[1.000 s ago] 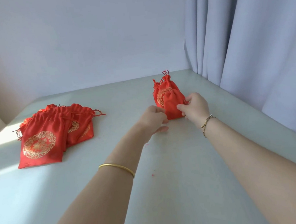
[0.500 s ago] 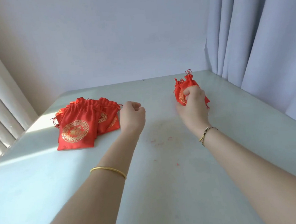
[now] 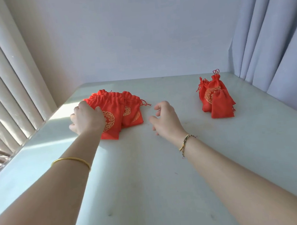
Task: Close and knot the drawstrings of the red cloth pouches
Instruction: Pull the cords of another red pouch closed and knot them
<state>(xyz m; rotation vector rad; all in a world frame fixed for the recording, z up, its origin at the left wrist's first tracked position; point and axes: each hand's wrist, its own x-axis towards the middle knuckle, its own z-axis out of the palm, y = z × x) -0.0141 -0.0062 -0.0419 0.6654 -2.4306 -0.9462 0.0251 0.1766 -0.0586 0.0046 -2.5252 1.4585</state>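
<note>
A pale wall (image 3: pixel 136 32) backs the scene, with grey curtains (image 3: pixel 273 37) on the right and vertical blinds (image 3: pixel 5 80) on the left. The pale counter (image 3: pixel 151 184) fills the lower part of the view. At its far left lies a pile of flat red pouches (image 3: pixel 124 113) with gold emblems, their mouths open and cords loose. Well apart, at the far right, stands a small cluster of drawn-shut pouches (image 3: pixel 219 103). The left hand (image 3: pixel 87 118) lies on the top pouch of the flat pile, fingers bent over its upper edge; whether it grips cannot be told. The right hand (image 3: pixel 164 118) hovers between the two groups, fingers loosely curled, holding nothing. A gold bangle (image 3: pixel 70 160) circles the left wrist, a braided cord bracelet (image 3: pixel 186 142) the right.
</note>
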